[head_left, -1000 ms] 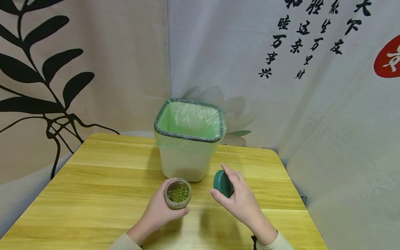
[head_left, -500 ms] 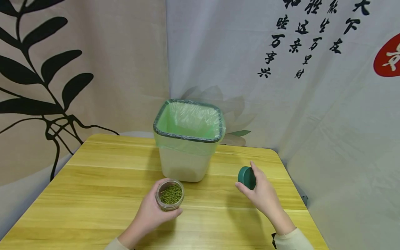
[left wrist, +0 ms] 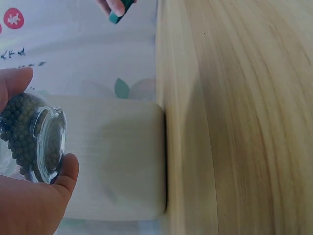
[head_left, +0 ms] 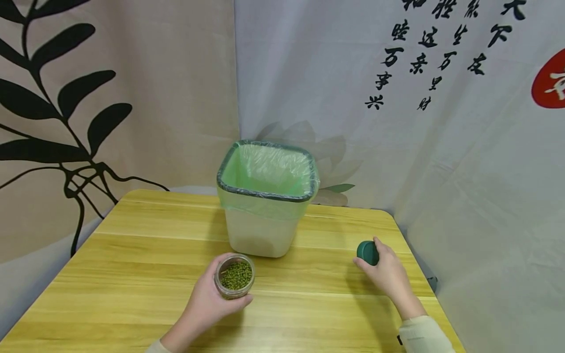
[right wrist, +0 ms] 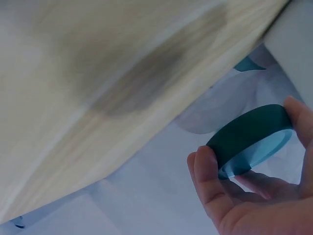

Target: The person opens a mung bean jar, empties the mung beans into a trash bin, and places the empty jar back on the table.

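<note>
My left hand (head_left: 211,291) grips a clear glass jar (head_left: 234,276) of green mung beans (head_left: 236,275), its open mouth facing up toward the head camera. In the left wrist view the thumb and fingers curl round the jar (left wrist: 32,137), and the beans show through the glass. Off to the right, my right hand (head_left: 390,275) pinches a round dark-green lid (head_left: 368,252) by its rim between thumb and fingers. The right wrist view shows the lid (right wrist: 252,134) tilted, its hollow underside turned toward the palm. Both hands are raised off the table.
A pale square bin (head_left: 260,230) with a green plastic liner (head_left: 273,169) stands at the back middle of the wooden table (head_left: 145,274), just behind the jar. Printed cloth hangings (head_left: 176,98) rise behind and to the right of the table.
My right hand has carried the lid well to the right, away from the jar. The left hand has shifted slightly left with the jar. The bin has stayed in place.
</note>
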`<state>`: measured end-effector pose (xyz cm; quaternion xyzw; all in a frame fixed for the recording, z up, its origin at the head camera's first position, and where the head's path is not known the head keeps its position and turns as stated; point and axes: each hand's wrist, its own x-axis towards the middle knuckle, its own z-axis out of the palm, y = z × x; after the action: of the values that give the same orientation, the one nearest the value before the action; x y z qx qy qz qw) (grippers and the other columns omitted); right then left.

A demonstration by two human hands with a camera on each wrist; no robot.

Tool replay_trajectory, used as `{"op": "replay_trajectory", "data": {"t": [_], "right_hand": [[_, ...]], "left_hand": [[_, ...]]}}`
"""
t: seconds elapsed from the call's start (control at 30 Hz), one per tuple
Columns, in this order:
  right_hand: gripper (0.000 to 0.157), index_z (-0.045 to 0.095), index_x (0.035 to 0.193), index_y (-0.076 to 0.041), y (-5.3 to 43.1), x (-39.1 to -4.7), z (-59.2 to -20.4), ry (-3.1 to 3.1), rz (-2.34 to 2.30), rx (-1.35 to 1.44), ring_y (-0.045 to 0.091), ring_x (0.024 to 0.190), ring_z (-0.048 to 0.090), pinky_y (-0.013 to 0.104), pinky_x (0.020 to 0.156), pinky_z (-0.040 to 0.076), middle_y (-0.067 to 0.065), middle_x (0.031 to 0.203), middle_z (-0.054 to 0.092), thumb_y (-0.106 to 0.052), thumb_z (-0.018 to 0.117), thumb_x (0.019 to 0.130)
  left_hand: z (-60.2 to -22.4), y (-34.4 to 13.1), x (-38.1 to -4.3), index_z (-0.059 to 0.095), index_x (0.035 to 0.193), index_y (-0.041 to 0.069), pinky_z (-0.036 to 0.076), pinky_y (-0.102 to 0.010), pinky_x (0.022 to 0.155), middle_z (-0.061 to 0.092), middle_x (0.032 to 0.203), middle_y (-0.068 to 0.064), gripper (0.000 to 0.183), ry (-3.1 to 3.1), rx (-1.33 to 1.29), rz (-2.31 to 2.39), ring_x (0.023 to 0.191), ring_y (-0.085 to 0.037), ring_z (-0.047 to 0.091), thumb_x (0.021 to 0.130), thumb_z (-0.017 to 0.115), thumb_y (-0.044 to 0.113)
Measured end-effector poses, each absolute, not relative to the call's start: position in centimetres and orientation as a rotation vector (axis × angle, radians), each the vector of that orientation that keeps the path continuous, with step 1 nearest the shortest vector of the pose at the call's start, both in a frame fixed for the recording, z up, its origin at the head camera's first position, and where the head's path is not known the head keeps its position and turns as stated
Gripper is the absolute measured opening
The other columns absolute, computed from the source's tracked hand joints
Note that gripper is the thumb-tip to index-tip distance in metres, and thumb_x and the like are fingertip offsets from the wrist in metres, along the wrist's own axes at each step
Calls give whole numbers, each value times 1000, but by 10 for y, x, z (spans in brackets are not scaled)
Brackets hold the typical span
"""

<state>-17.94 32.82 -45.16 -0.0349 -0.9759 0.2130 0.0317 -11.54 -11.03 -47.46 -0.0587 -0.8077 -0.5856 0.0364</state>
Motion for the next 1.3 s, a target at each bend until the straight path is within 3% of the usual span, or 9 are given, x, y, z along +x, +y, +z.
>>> {"op": "replay_trajectory", "data": {"t": [0.5,0.83,1.3], "right_hand": [[110,25,165,8,347,-187,-468,-3107,565,-134,62,139,48,72,107,49,43,156,43,-69,65,97],[100,29,165,7,354,-196,-479,-3160,554,-170,65,136,50,74,104,50,45,155,43,-57,69,99],[97,32,163,9,355,-201,-488,-3178,526,-171,64,134,52,73,105,50,45,152,47,-53,71,99]], "left_hand": [[-477,-111,-115,53,147,19,52,-57,110,67,141,-4,99,-2475,-184,-1806,131,-31,63,64,104,22],[-481,-110,-117,52,148,18,53,-57,110,67,140,-4,101,-2528,-181,-1739,129,-29,65,63,105,27],[-484,-112,-117,52,148,19,53,-55,111,66,141,-3,101,-2533,-166,-1758,130,-29,64,63,105,27]]}}
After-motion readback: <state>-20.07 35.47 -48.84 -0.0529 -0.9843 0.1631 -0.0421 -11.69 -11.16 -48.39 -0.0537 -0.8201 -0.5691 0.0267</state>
